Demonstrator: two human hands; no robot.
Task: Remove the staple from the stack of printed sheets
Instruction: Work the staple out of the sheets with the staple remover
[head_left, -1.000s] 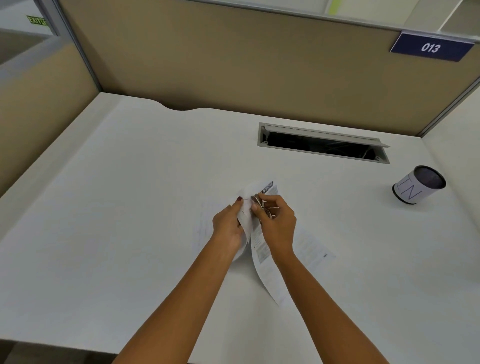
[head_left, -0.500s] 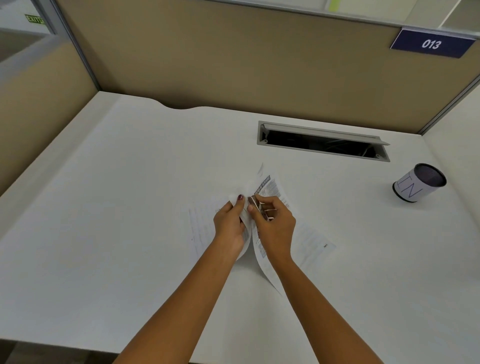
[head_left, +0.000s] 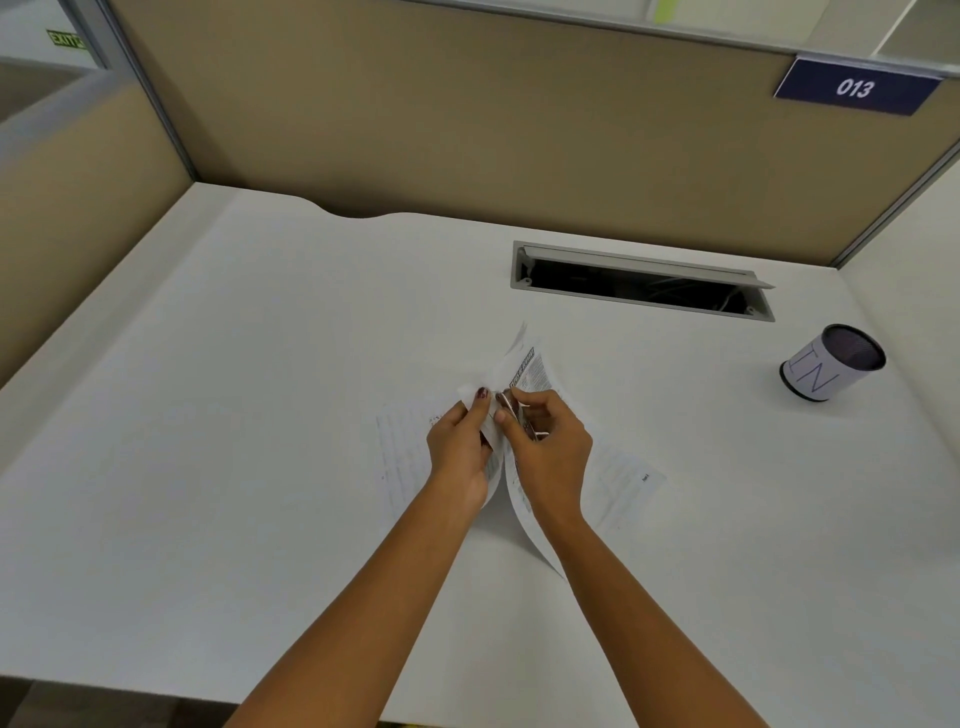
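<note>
Left hand pinches the top corner of the sheets, lifted off the desk mid-table. Right hand closed on a small metal tool at that corner; staple too small to see.

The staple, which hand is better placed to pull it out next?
Right hand: it already holds a small metal tool at the sheets' corner. The left hand only pinches the paper steady.
</note>
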